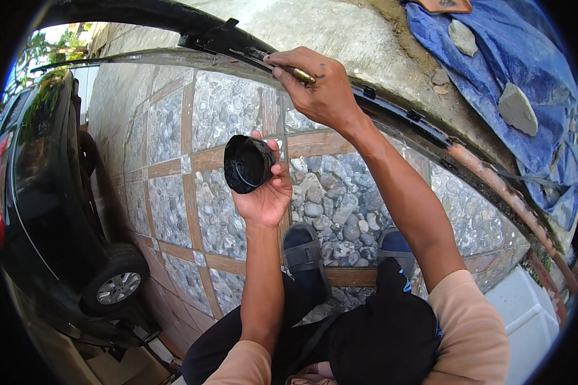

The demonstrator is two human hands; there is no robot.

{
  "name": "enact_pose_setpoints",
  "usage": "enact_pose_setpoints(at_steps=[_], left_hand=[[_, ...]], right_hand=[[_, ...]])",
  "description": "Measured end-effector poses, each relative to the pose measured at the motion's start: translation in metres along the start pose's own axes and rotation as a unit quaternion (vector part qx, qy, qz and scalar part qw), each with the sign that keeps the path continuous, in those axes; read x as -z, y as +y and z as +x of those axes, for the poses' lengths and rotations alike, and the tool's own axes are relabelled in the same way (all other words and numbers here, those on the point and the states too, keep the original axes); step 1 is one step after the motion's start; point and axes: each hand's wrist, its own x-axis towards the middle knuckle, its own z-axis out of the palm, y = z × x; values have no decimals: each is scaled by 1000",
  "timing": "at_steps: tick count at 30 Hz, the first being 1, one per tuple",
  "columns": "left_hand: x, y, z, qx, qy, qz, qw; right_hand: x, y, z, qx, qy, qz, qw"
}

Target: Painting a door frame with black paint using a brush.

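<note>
My right hand (321,93) grips a slim gold-coloured brush (302,75) against the black metal rail (212,40) that runs across the top of the view; the brush tip is mostly hidden by my fingers. Dark smudges mark the back of that hand. Below and left of it, my left hand (263,202) holds up a small black cup (247,163), coated inside with glossy black, its fingers wrapped round the far side. Toward the right, the rail changes from glossy black to a patchy pinkish-brown stretch (481,170).
A dark car (51,192) stands at the left. Beyond the rail are a concrete ledge (359,25) and a blue tarp (501,58) with stones (517,109) on it. My sandalled feet (302,256) stand on pebble paving (218,218). A white box (520,308) sits at lower right.
</note>
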Motion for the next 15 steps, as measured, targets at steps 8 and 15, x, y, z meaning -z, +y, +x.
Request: enact_pose_setpoints(at_steps=[8, 15], left_hand=[[4, -1, -2, 5, 3, -8, 1000], [3, -1, -3, 2, -7, 2, 1000]], right_hand=[[-5, -15, 11, 23, 6, 19, 1000], [-6, -20, 14, 81, 19, -15, 996]])
